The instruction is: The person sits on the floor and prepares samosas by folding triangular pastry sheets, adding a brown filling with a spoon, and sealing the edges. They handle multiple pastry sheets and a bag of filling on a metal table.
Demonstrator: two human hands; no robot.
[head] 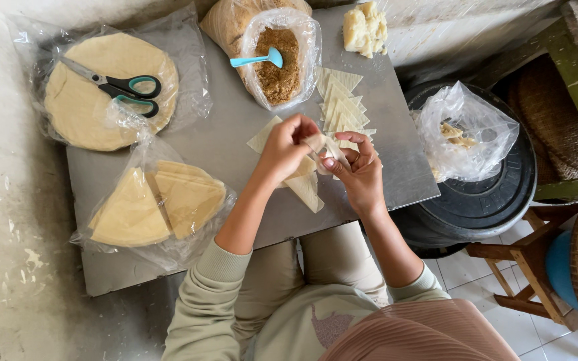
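My left hand (283, 148) and my right hand (361, 172) meet above the grey metal tabletop (229, 127), both pinching one pale triangular pastry sheet (318, 144) that is being folded. Under my hands lies another triangular sheet (306, 190). Just behind them sits a fanned stack of cut pastry triangles (342, 103). A clear bag of brown crumbly filling (277, 63) with a turquoise spoon (257, 59) in it stands further back.
Round pastry sheets in plastic (85, 100) carry black-and-teal scissors (123, 85) at the left. A bag of larger cut wedges (158, 204) lies front left. A dough lump (364, 28) sits at the back. A plastic bag with pieces (463, 134) rests on a black lid (496, 194) to the right.
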